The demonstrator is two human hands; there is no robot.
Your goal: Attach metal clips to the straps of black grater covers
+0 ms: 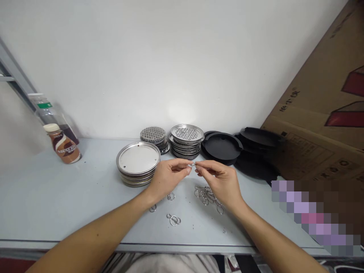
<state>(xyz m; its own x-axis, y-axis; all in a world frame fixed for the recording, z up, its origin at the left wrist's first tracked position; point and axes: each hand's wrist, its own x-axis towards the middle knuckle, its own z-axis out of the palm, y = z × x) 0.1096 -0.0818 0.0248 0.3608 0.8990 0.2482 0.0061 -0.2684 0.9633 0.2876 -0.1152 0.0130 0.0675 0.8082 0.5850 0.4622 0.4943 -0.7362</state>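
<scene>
Hands [167, 176] [220, 178] pinch perhaps one wire ring [193, 165].

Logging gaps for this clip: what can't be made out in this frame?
- Head view: the small metal clip between left hand and right hand is too small; fingertips cover it.
- Lower right: a pixelated patch hides that area.
- Cardboard box: cut by the right edge.
- Clear bottle: label illegible.

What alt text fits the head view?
Both hands, left hand and right hand, pinch a small metal ring together above a grey table. Loose rings lie below; stacked metal discs and black lids stand behind.
</scene>
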